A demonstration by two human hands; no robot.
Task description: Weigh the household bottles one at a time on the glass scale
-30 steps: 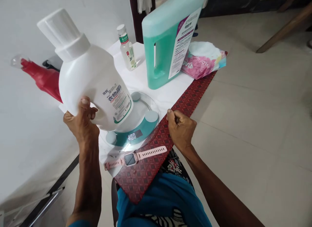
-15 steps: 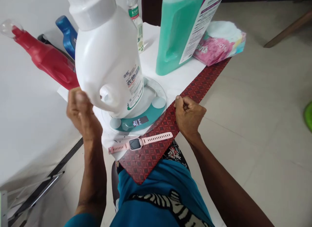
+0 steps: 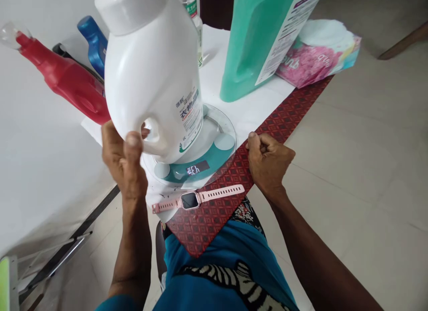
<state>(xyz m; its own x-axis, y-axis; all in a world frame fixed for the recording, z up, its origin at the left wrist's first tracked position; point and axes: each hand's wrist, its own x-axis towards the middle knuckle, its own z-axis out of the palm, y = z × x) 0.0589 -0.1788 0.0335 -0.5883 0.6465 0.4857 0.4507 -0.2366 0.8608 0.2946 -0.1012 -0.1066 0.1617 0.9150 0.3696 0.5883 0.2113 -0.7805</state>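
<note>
A large white laundry detergent bottle (image 3: 150, 70) stands on a round glass scale (image 3: 219, 159) with a lit display, its digits hard to read. My left hand (image 3: 123, 157) is at the bottle's handle, thumb in front and a fingertip showing through the handle hole. Curled into a fist, my right hand (image 3: 269, 161) rests at the red patterned table edge, with nothing visible in it. Between my arms lies a smartwatch (image 3: 190, 200) with a pink strap, stretched flat in front of the scale.
A green liquid bottle (image 3: 247, 48) and a tissue pack (image 3: 317, 57) stand at the right. Behind are a small clear bottle (image 3: 197, 26), a red bottle (image 3: 67, 79) and a blue bottle (image 3: 93, 46) near the wall. White paper covers part of the table (image 3: 197, 231).
My left hand has moved in to the detergent bottle's handle and closed around it. The view has shifted slightly; my right hand stays at the table edge.
</note>
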